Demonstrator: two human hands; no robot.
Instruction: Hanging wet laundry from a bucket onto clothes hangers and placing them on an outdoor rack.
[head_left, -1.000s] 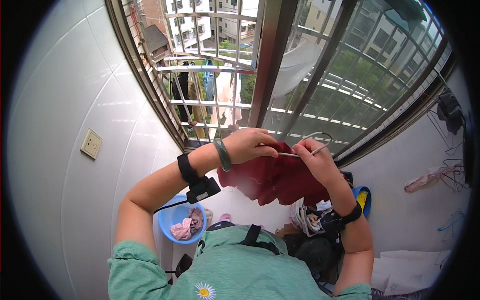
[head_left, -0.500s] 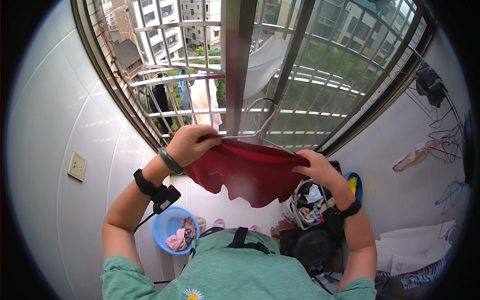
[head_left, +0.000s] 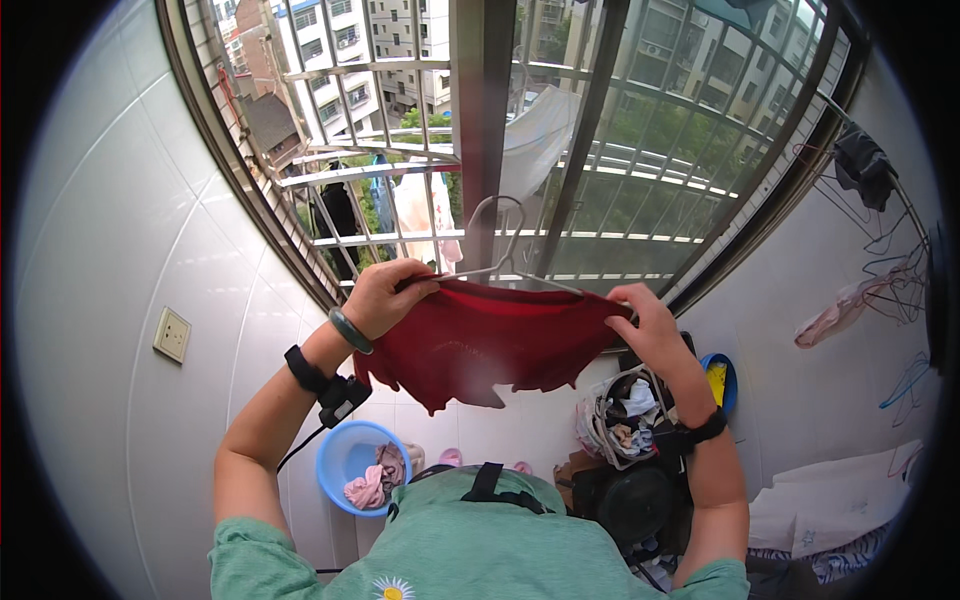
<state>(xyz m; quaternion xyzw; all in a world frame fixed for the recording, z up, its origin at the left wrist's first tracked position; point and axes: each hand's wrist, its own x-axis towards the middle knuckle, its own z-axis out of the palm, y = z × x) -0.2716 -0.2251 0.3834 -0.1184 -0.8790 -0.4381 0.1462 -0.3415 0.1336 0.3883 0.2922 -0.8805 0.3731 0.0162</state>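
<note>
A dark red garment (head_left: 480, 335) with a ragged-looking lower edge hangs stretched between my hands in front of the window. A pale wire clothes hanger (head_left: 510, 250) runs along its top edge, hook upward. My left hand (head_left: 390, 297) pinches the garment's upper left corner together with the hanger's end, thumb and fingers closed. At the upper right corner my right hand (head_left: 640, 318) grips the cloth between thumb and fingers. How far the hanger's right arm reaches inside the fabric is hidden.
On the floor at left stands a blue basin (head_left: 335, 470) holding pink cloth. A basket of laundry (head_left: 625, 410) sits at right, near a blue bucket (head_left: 728, 385). Barred windows (head_left: 380, 150) lie ahead. Wire hangers (head_left: 890, 290) hang along the right wall.
The garment has spread wider and more level between my hands. The hanger's hook has swung more upright, and my right hand has moved slightly right and up.
</note>
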